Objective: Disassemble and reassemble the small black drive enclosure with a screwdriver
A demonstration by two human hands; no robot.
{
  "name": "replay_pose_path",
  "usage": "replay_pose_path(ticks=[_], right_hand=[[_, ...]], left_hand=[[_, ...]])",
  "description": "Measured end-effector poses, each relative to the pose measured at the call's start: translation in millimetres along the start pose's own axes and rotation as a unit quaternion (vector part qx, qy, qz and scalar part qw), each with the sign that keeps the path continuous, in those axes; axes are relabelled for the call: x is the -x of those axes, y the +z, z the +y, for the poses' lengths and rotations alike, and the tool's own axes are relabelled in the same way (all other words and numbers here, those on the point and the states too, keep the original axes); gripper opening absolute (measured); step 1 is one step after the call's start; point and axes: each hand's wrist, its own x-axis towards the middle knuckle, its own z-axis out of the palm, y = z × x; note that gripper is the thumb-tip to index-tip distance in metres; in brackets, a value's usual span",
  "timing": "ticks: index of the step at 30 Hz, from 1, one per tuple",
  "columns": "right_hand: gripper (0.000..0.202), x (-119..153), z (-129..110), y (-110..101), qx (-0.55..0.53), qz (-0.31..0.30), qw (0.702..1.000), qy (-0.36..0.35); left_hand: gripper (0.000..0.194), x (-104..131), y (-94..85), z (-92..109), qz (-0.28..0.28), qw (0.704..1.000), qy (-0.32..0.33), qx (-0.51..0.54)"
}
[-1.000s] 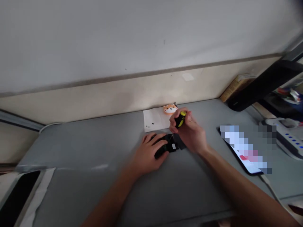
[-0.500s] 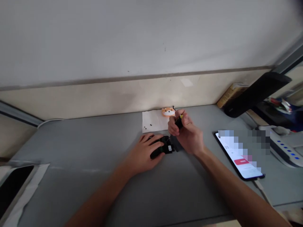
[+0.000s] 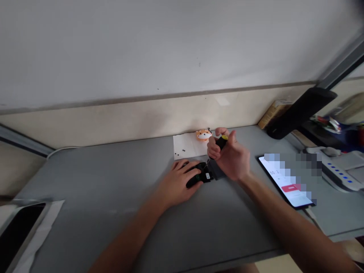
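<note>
My left hand lies over a small black device with a green circuit board, its fingers curled around the edges and holding it against the desk. In my right hand is a screwdriver with a black and yellow handle. Its thin shaft slants down toward the device's upper right part; I cannot tell whether the tip sits in a screw. The thumb and index finger of that hand are lifted off the handle, while the other fingers curl around it. A dark flat piece lies beside the device, partly under my right hand.
Behind my hands, white paper bears several tiny dark bits and an orange animal-faced case. A lit phone with a cable lies right, near a white power strip. A black cylinder leans by a book.
The thumb and index finger of my right hand have spread away from the screwdriver handle, showing its yellow end. My left hand stays on the device. The whole view has shifted slightly.
</note>
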Motion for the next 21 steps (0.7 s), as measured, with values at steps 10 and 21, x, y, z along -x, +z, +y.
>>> replay_pose_path(ticks=[10, 21], right_hand=[[0.031, -5.0, -4.3, -10.1, -0.001, -0.034, 0.999, 0.004], [0.036, -3.4, 1.5, -9.5, -0.064, 0.003, 0.998, -0.005]], left_hand=[[0.016, -2.4, -1.0, 0.8, -0.003, 1.0, -0.006, 0.001], [0.022, 1.4, 1.9, -3.5, -0.012, 1.0, -0.017, -0.008]])
